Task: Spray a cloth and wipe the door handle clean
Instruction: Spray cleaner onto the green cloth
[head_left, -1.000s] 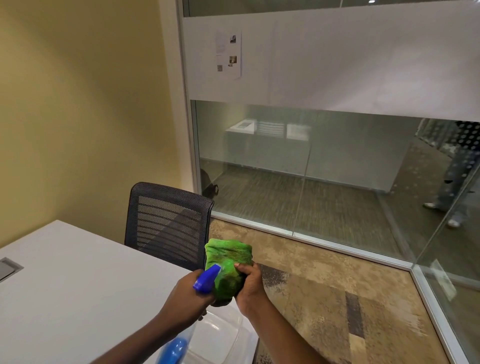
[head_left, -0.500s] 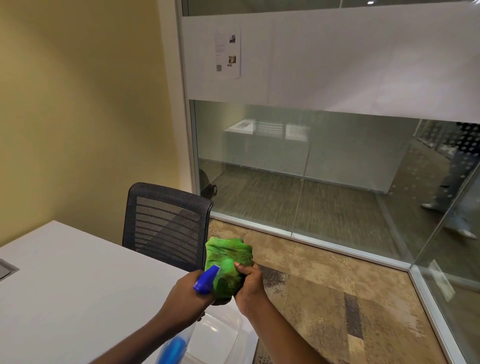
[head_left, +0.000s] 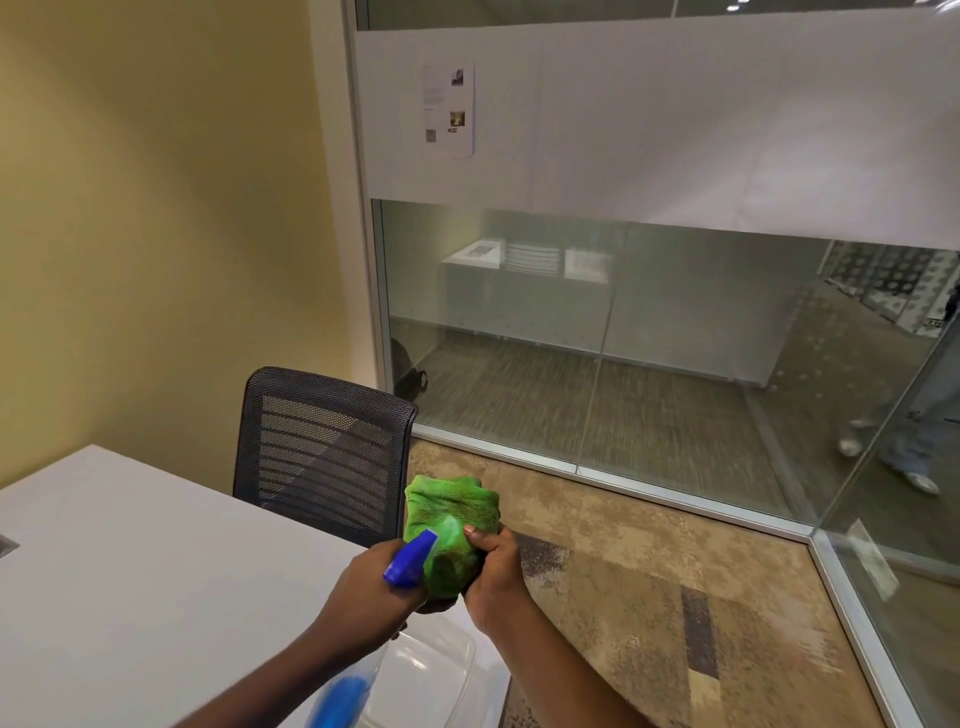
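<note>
Still, the left hand (head_left: 371, 592) grips the spray bottle (head_left: 410, 560), the right hand (head_left: 493, 571) clutches the cloth (head_left: 451, 512), perhaps newly misted.

White table (head_left: 130, 561), clear container (head_left: 441, 670) on it

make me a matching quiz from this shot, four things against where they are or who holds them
Things:
1. cloth
2. spray bottle
3. chair
4. paper

Places:
A. stuck on the frosted glass
B. in the left hand
C. behind the table's far edge
D. in the right hand

Pairs: 1-D, 2-B, 3-C, 4-A
</note>
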